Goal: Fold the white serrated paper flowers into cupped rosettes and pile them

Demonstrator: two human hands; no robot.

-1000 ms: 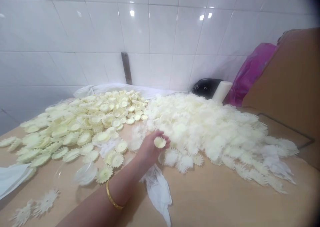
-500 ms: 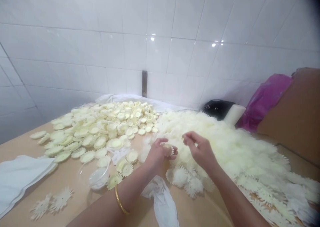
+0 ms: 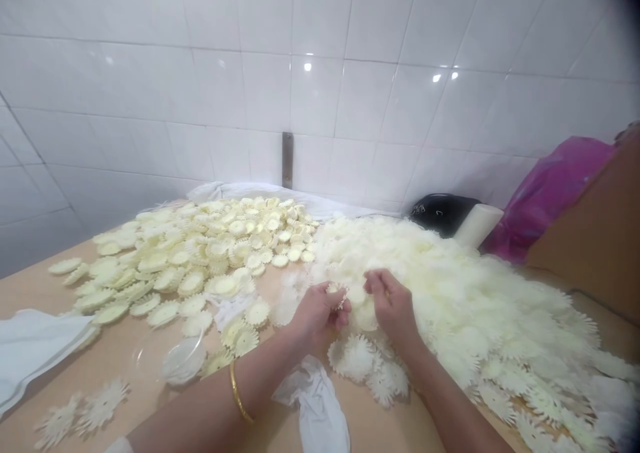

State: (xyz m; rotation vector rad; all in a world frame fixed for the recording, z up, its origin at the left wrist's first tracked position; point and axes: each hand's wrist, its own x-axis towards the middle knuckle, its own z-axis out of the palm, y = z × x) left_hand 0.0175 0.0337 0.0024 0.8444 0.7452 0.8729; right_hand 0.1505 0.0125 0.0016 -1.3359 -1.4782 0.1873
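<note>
My left hand point(image 3: 316, 313), with a gold bangle point(image 3: 236, 392) on its wrist, is closed around a small cream plastic flower piece point(image 3: 336, 293) at the near edge of a big heap of white flower pieces point(image 3: 450, 286). Beside it my right hand point(image 3: 393, 306) has its fingers curled and pinched on a white flower piece point(image 3: 364, 312) from the same heap. The two hands almost touch above the brown table point(image 3: 395, 426).
A spread of pale yellow flower pieces point(image 3: 200, 253) lies to the left. A small clear bowl point(image 3: 183, 363), white cloths point(image 3: 35, 343) point(image 3: 315, 406), a black object point(image 3: 440, 213), a white cylinder point(image 3: 477, 225), a pink bag point(image 3: 545, 196) and a brown box point(image 3: 595, 233) surround it. White tiled wall behind.
My right hand came into view and moved in to meet the left hand at the heap's edge. The view has shifted a little.
</note>
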